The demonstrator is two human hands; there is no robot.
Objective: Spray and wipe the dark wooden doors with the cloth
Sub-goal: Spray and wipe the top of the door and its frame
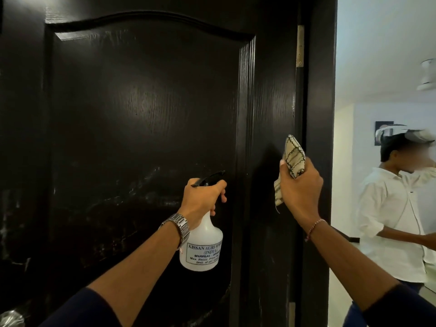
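Door [141, 114] faced spray bottle [201, 244], left grip [203, 197] clamped on it; right grip [299, 185] clenched cloth [293, 156] beside bottle; best mist panel evenly, then wipe.

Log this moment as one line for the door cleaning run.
stage: spraying | left hand: grips spray bottle, nozzle toward door | right hand: holds cloth by hinge-side edge | bystander at right

A dark wooden door [146, 114] with an arched raised panel [141, 95] fills the frame, pale streaks smeared across its lower half. Along its right edge, a metal hinge [300, 46] sits near the top corner.
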